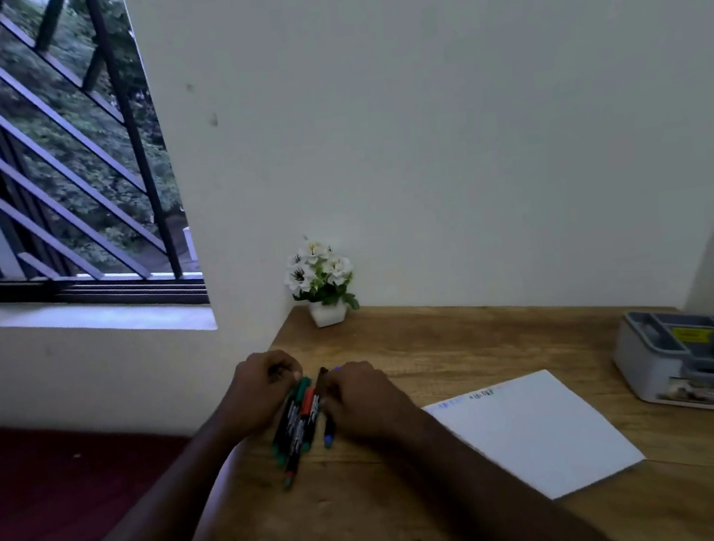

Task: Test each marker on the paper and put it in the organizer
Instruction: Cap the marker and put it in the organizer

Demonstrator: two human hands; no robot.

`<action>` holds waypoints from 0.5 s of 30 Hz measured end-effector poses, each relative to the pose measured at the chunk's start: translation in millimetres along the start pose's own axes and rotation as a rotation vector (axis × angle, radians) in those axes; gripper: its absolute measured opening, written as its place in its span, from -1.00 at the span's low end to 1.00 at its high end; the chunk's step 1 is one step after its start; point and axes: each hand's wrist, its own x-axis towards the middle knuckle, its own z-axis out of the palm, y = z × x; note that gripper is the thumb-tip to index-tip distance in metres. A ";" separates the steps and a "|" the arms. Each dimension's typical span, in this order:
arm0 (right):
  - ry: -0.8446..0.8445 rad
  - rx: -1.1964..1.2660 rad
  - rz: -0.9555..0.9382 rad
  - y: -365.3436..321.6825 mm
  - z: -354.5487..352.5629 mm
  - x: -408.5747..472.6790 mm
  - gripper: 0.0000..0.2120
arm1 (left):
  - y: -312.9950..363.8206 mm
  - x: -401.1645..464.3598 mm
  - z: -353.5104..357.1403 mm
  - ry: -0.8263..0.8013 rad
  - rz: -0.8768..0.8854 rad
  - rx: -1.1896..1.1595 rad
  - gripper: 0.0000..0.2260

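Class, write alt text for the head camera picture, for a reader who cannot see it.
Two hands, the left hand and right hand, gather a bunch of markers on a wooden desk. To the right lie a sheet of white paper with small scribbles at its top edge and a grey organizer already holding markers; a small potted plant stands by the wall.

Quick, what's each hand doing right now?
Left hand: fingers curled on the marker bunch.
Right hand: grips a blue marker.
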 end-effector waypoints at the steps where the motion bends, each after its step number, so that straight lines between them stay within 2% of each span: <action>1: 0.022 -0.009 0.036 -0.1 1.3 1.2 -0.89 | -0.8 0.0 0.4 0.000 0.003 -0.001 -0.92; 4: 0.046 -0.049 0.181 1.2 2.1 5.1 -0.94 | -1.3 1.7 3.0 0.001 0.008 -0.009 -0.92; 8: 0.082 -0.057 0.284 5.4 -4.1 10.7 -0.79 | 5.9 5.2 7.2 0.033 0.041 -0.028 -0.94; 12: 0.194 -0.051 0.204 15.1 -28.0 10.2 -0.77 | 24.1 11.5 14.4 0.126 0.131 -0.104 -0.95; 15: 0.236 -0.152 0.045 33.4 -50.0 -3.4 -0.81 | 51.0 18.0 26.6 0.135 0.133 -0.300 -0.83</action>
